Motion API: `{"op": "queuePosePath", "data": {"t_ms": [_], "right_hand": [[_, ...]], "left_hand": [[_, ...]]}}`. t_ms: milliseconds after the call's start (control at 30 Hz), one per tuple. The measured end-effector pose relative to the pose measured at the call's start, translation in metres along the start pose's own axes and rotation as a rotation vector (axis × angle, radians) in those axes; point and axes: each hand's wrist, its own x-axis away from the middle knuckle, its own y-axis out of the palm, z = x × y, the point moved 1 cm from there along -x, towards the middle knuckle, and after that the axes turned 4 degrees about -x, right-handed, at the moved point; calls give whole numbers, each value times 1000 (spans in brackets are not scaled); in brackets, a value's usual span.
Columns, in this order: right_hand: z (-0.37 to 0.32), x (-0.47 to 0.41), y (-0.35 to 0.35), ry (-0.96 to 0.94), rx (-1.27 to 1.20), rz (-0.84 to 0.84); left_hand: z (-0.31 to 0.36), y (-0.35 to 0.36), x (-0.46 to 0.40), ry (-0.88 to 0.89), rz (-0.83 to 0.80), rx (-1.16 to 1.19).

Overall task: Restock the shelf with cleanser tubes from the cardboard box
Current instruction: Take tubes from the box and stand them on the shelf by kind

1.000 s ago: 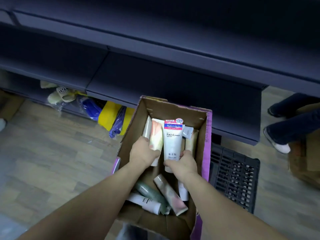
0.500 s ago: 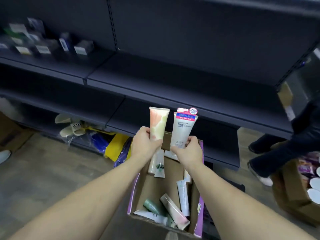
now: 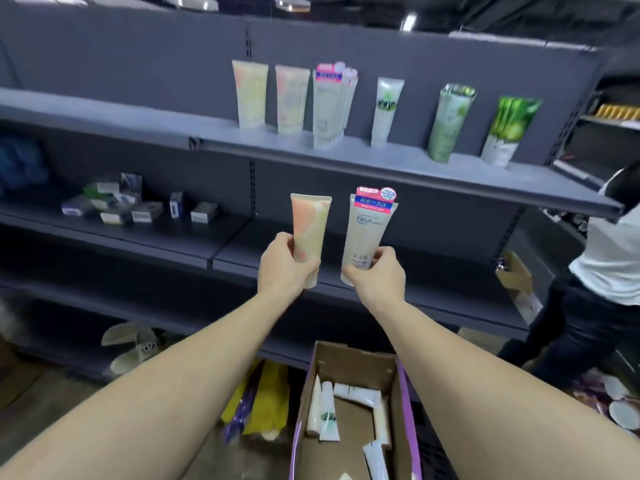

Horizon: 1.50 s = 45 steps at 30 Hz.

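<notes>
Hands lifted both tubes from box; now raised toward shelf.

At the centre of the frame the left hand grips a peach tube upright, and the right hand grips a white tube beside it. More tubes stand on the upper shelf. The cardboard box sits at the bottom centre.

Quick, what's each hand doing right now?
Left hand: holding a peach-and-green tube.
Right hand: holding a white facial cleanser tube.
</notes>
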Motion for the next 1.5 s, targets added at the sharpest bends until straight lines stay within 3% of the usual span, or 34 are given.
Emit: {"op": "queuePosePath", "data": {"t_ms": [333, 767, 1233, 1500], "right_hand": [[-101, -50, -4, -125, -22, 51], [-155, -155, 30, -241, -26, 63], [-184, -204, 103, -165, -15, 194], [-189, -210, 115, -111, 32, 258]], "left_hand": [[72, -51, -74, 117, 102, 52], [89, -59, -189, 143, 201, 11], [62, -66, -302, 244, 107, 12], [50, -69, -324, 262, 53, 46]]}}
